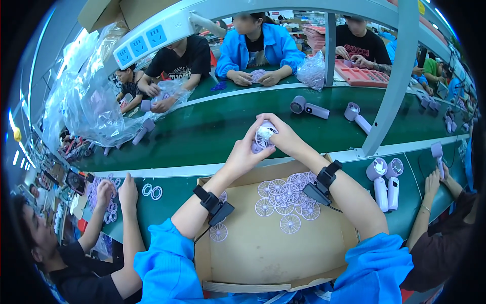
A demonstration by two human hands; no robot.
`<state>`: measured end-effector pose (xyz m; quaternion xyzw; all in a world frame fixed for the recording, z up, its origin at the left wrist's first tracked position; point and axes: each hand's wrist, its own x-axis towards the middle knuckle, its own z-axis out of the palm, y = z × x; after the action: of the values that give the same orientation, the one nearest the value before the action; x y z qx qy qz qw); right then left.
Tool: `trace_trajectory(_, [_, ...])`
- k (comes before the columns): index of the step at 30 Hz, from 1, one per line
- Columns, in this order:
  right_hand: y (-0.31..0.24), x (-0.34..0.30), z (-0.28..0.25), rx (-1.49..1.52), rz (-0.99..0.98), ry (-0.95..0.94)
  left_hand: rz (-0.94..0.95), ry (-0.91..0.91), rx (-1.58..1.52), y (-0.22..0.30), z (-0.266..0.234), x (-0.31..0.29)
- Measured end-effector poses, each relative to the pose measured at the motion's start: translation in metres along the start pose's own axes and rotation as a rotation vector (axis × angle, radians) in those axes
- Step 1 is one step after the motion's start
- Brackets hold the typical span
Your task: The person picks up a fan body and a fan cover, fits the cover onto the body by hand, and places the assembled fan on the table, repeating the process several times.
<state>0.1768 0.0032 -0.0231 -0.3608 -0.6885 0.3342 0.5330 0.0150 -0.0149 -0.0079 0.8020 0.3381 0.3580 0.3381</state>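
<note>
At 12 o'clock, the left hand (pixel 244 155) and right hand (pixel 287 139) gripped a lilac fan head (pixel 265 134) that looked light, stiff and safest rim-held.

The head camera (fisheye) looks down-forward, near both hands (pixel 243 156) (pixel 287 139).

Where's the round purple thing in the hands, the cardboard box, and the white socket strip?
Round purple thing (pixel 258 144), head view: lower part of its front.
Cardboard box (pixel 268 256), head view: bare bottom inside.
White socket strip (pixel 147 41), head view: its front, among the sockets.
</note>
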Motion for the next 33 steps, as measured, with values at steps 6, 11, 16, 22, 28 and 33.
trace_trajectory(6, [-0.010, 0.000, 0.001, -0.032, 0.036, 0.053, -0.039, -0.014, -0.030, 0.013, -0.005, -0.002])
trace_trajectory(11, [-0.019, -0.002, 0.004, -0.065, 0.076, 0.032, -0.091, -0.009, -0.050, 0.016, -0.007, -0.001])
trace_trajectory(16, [-0.002, -0.004, -0.002, -0.063, 0.142, 0.049, -0.067, -0.006, 0.101, 0.003, -0.002, 0.005])
trace_trajectory(22, [-0.005, -0.003, -0.008, -0.552, 0.234, -0.220, -0.051, 0.312, 0.308, -0.061, -0.019, 0.012])
trace_trajectory(28, [0.001, -0.011, -0.013, -0.810, 0.429, -0.688, -0.363, -0.290, 0.030, -0.040, -0.012, 0.015])
trace_trajectory(33, [-0.004, -0.011, -0.009, -0.778, 0.424, -0.672, -0.344, -0.525, 0.190, -0.040, -0.010, 0.008])
